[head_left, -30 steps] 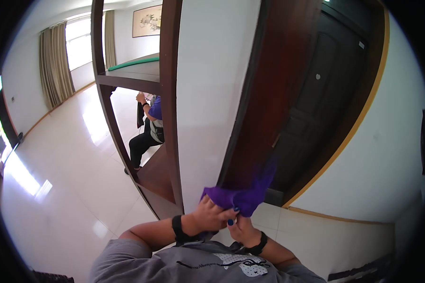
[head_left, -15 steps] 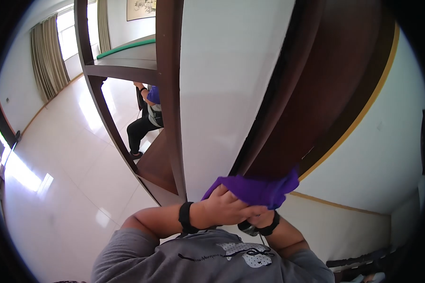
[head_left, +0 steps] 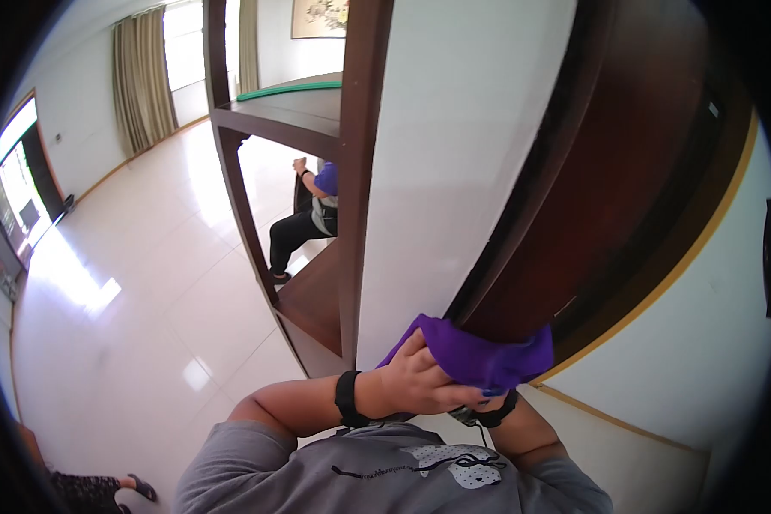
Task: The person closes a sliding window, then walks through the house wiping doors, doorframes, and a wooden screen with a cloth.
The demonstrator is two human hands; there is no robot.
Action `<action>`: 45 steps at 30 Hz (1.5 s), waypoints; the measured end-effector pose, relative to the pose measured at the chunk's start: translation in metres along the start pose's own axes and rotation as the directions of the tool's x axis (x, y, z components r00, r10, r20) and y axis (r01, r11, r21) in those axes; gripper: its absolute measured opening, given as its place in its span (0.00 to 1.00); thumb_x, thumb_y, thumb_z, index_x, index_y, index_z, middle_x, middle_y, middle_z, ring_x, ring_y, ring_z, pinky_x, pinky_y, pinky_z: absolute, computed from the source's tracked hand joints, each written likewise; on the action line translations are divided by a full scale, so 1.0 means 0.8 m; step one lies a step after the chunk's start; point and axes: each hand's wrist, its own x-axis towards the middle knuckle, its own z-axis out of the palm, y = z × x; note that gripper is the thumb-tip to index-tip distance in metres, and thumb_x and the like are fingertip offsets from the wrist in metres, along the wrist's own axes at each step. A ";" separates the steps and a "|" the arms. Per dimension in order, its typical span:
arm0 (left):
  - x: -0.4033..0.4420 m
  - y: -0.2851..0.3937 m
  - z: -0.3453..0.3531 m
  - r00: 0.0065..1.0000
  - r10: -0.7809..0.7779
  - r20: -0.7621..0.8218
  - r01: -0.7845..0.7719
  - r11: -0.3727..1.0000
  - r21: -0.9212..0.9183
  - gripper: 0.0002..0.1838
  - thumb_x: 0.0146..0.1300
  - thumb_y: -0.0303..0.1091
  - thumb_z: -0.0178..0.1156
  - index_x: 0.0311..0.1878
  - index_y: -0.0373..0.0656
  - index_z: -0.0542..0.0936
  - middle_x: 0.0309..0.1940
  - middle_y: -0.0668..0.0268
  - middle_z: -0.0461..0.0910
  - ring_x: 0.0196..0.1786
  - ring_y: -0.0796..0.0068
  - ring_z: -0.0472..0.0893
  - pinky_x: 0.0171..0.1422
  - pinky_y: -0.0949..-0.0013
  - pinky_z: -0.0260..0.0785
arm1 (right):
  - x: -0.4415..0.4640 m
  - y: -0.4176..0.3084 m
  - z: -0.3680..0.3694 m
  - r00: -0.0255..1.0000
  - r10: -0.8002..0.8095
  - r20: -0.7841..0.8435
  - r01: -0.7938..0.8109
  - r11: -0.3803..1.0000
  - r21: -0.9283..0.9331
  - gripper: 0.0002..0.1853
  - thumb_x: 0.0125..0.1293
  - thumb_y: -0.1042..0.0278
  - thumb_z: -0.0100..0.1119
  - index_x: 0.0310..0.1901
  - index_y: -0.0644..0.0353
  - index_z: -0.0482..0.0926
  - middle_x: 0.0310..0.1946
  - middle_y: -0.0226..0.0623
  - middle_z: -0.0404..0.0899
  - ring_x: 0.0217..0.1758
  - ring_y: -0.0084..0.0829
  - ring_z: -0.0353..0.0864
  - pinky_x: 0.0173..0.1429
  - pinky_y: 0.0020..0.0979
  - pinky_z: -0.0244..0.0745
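Note:
A purple cloth is bunched against the lower end of a dark brown wooden panel. My left hand grips the cloth from the near side, its fingers bent over the fabric. My right hand is close by at the cloth's lower edge, mostly covered by the fabric and my left hand, so its fingers do not show. Black bands circle both wrists.
To the left rises a dark wooden shelf frame with a green strip on one shelf. Through its opening shows a person in black trousers. At lower left are another person's leg and shoe. Glossy tiles cover the floor.
The view has shifted, so the shelf and panel sit farther right. A leg and shoe have appeared at lower left. Both hands stay at the cloth, which is draped slightly differently.

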 end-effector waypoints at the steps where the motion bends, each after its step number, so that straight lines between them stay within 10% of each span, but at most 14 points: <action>1: -0.009 0.006 0.003 0.997 -0.076 -0.024 0.076 0.997 -0.002 0.28 0.54 0.41 0.62 0.60 0.69 0.70 0.55 0.67 0.74 0.62 0.57 0.70 0.72 0.43 0.53 | -0.002 0.002 -0.002 1.000 -0.001 0.005 0.001 1.000 0.006 0.33 0.67 0.47 0.49 0.67 0.59 0.60 0.65 0.48 0.61 0.67 0.46 0.62 0.71 0.43 0.55; 6: -0.027 0.022 0.012 0.950 -0.303 -0.076 0.297 0.952 -0.078 0.40 0.48 0.38 0.71 0.64 0.64 0.63 0.58 0.53 0.70 0.59 0.44 0.71 0.65 0.38 0.62 | -0.006 0.013 0.004 1.000 0.005 0.015 -0.006 0.999 0.035 0.34 0.66 0.46 0.49 0.68 0.59 0.59 0.66 0.48 0.60 0.68 0.46 0.60 0.71 0.44 0.53; 17: -0.015 0.009 -0.010 0.995 -0.084 0.060 0.096 0.967 -0.235 0.40 0.48 0.25 0.69 0.64 0.58 0.62 0.56 0.42 0.69 0.56 0.37 0.73 0.62 0.37 0.64 | -0.020 0.010 0.006 0.997 0.020 0.074 -0.024 0.999 0.048 0.37 0.65 0.43 0.49 0.69 0.58 0.56 0.68 0.49 0.56 0.70 0.48 0.56 0.73 0.45 0.50; 23: -0.051 0.007 -0.001 0.957 -0.157 0.244 0.230 0.923 -0.308 0.34 0.47 0.25 0.69 0.57 0.56 0.65 0.54 0.40 0.70 0.55 0.36 0.74 0.62 0.37 0.65 | -0.027 0.006 0.002 0.994 0.031 0.104 -0.035 0.999 0.034 0.39 0.65 0.41 0.49 0.70 0.57 0.55 0.69 0.49 0.55 0.71 0.48 0.54 0.74 0.46 0.48; 30: -0.049 0.014 0.009 0.971 -0.238 -0.026 0.219 0.927 -0.305 0.32 0.47 0.31 0.71 0.53 0.57 0.63 0.52 0.40 0.72 0.52 0.36 0.76 0.58 0.37 0.68 | -0.035 0.007 0.011 0.991 0.049 0.125 -0.051 0.999 0.014 0.40 0.65 0.39 0.49 0.71 0.56 0.54 0.70 0.50 0.53 0.73 0.49 0.51 0.74 0.47 0.45; 35: -0.133 0.012 0.020 0.946 -0.277 0.168 0.314 0.911 -0.267 0.33 0.45 0.35 0.72 0.53 0.55 0.65 0.53 0.41 0.72 0.55 0.35 0.75 0.60 0.37 0.68 | -0.057 0.007 0.029 0.983 0.087 0.164 -0.093 0.995 0.030 0.42 0.64 0.38 0.48 0.72 0.56 0.53 0.71 0.50 0.51 0.73 0.49 0.49 0.75 0.48 0.44; 39: -0.114 0.007 -0.005 0.781 -0.420 0.462 0.616 0.637 -0.464 0.32 0.44 0.35 0.71 0.55 0.43 0.73 0.55 0.44 0.73 0.57 0.37 0.74 0.64 0.40 0.64 | -0.074 0.004 0.038 0.974 0.121 0.193 -0.136 0.988 0.066 0.43 0.64 0.37 0.48 0.72 0.55 0.52 0.71 0.50 0.50 0.74 0.50 0.48 0.76 0.48 0.43; 45: -0.095 -0.007 -0.009 0.902 -0.193 0.387 0.364 0.822 -0.438 0.27 0.43 0.33 0.71 0.49 0.36 0.78 0.50 0.46 0.77 0.55 0.38 0.75 0.65 0.40 0.62 | -0.087 -0.001 0.037 0.965 0.144 0.221 -0.168 0.981 0.094 0.44 0.63 0.35 0.48 0.73 0.55 0.50 0.72 0.50 0.48 0.75 0.50 0.46 0.76 0.49 0.41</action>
